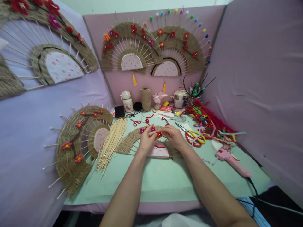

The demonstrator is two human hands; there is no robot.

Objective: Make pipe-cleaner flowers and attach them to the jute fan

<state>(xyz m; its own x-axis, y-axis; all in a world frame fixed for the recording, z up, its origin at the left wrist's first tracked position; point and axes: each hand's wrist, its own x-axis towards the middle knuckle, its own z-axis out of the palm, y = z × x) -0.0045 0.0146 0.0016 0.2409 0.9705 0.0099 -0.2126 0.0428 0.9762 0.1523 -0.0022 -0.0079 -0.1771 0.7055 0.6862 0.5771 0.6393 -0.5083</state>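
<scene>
red flower (158,135) sits between both hands' fingertips (155,132).

Rough fibre, smooth plastic

Under my left hand (147,139), the fan (129,141) is rough, matt twine; left of it, the sticks (113,138) are wood. Right of my right hand (174,136): shiny metal scissors (182,127), a smooth plastic glue gun (234,162).

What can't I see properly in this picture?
- Head view: whether the left hand, right hand or both hold the red piece; too small.
- Head view: part of the table fan, hidden behind the right hand.
- Head view: the rest of the big wall fan, cut off by the left edge.
</scene>
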